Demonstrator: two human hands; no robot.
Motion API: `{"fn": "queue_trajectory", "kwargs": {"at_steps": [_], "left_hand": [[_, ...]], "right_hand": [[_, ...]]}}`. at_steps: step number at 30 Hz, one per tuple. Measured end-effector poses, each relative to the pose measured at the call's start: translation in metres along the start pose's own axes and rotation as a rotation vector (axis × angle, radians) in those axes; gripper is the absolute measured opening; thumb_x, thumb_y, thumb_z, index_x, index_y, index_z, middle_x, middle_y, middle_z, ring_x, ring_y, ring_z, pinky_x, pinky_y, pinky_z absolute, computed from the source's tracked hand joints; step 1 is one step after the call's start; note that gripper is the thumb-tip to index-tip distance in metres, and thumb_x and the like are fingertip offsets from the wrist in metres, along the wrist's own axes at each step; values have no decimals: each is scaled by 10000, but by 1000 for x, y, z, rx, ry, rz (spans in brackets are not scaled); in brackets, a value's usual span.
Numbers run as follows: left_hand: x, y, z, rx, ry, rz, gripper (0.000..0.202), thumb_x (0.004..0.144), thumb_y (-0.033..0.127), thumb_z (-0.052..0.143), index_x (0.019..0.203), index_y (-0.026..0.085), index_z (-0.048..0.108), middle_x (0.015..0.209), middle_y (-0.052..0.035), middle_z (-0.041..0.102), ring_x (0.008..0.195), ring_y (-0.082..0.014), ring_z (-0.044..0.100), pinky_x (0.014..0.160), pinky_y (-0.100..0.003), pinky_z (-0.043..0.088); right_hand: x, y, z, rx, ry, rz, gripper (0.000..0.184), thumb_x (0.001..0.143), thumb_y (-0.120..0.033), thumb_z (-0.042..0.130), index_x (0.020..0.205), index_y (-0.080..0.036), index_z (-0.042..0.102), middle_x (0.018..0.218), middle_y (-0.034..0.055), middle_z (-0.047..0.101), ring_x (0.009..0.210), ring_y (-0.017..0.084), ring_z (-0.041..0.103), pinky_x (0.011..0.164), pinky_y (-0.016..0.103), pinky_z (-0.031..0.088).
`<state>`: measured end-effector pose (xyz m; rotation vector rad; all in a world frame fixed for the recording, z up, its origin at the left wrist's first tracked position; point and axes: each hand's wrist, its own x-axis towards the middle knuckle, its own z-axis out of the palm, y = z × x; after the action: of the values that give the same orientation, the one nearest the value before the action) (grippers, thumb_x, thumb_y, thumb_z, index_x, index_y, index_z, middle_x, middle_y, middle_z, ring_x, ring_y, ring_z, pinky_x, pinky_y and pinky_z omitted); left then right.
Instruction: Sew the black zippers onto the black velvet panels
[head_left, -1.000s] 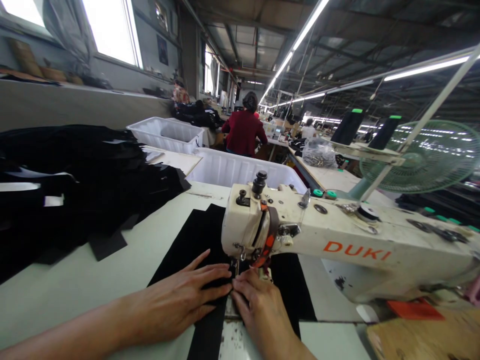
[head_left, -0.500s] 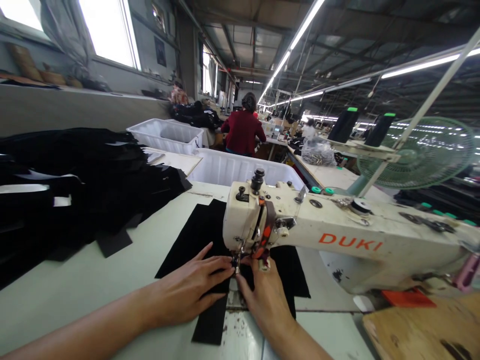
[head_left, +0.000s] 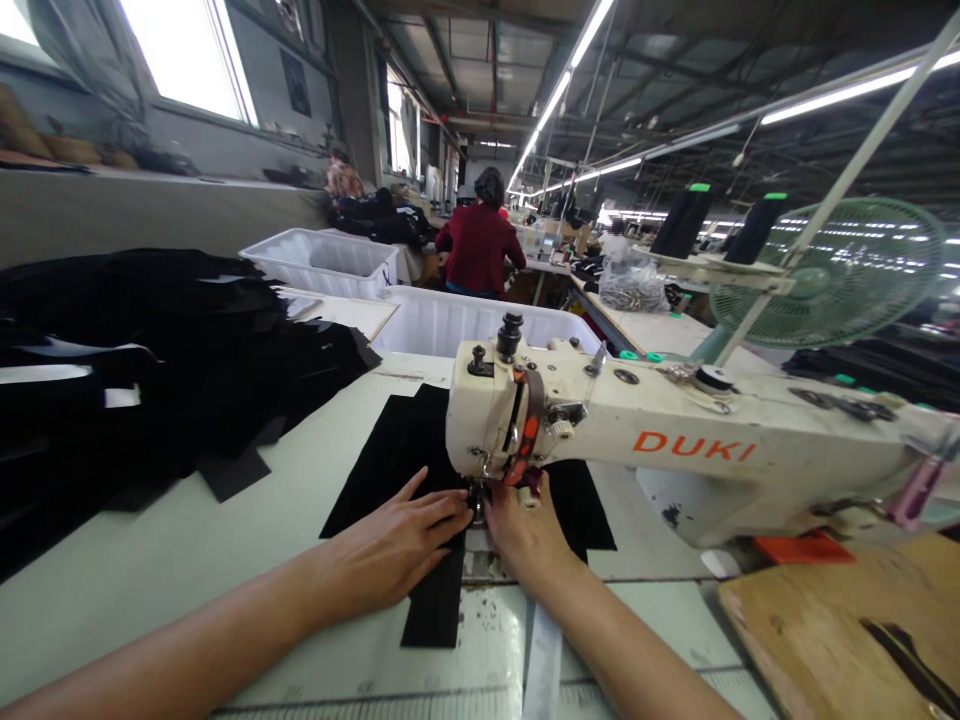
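Note:
A black fabric piece lies flat under the head of a white sewing machine, spreading to both sides of it. A black strip sticks out toward me from under my left hand. That hand rests on the fabric with fingers stretched, their tips beside the presser foot. Just right of the foot, my right hand has its fingers bent and pressed together on the fabric. Its fingertips are partly hidden by the machine head.
At left lies a large heap of black cut pieces. White plastic bins stand behind the table. A wooden board, thread cones and a fan are at right. A co-worker in dark red sits ahead.
The black strip's near end has moved away from me, toward the machine. My right hand's fingers have drawn in, its thumb no longer stretched out. The view has shifted slightly.

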<state>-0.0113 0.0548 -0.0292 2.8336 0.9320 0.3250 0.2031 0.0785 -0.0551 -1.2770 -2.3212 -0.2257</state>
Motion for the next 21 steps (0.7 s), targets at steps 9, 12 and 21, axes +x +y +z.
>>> {"fn": "queue_trajectory", "kwargs": {"at_steps": [9,12,21], "left_hand": [[-1,1,-5,6,-50,-18,507,936,91,460,1439,151,460,1461,-133,499,1390,-248,411,1185,-558,115],[-1,1,-5,-3,-53,-25,533,910,92,486,1439,160,466,1450,-131,512,1391,-243,411,1186,-557,113],[1,0,-4,-144,49,-39,454,932,107,475,1371,178,567,1394,-95,580,1336,-243,485,1168,-462,307]], "right_hand": [[5,18,-8,26,34,-12,132,886,-140,591,993,-160,666,978,110,675,934,262,611,803,375,483],[-11,16,-28,37,21,-85,216,893,-184,626,1107,-164,640,1079,121,659,996,266,597,827,384,492],[-12,4,-16,90,53,-193,96,887,-205,681,967,-227,729,937,45,728,909,216,649,830,338,498]]}}
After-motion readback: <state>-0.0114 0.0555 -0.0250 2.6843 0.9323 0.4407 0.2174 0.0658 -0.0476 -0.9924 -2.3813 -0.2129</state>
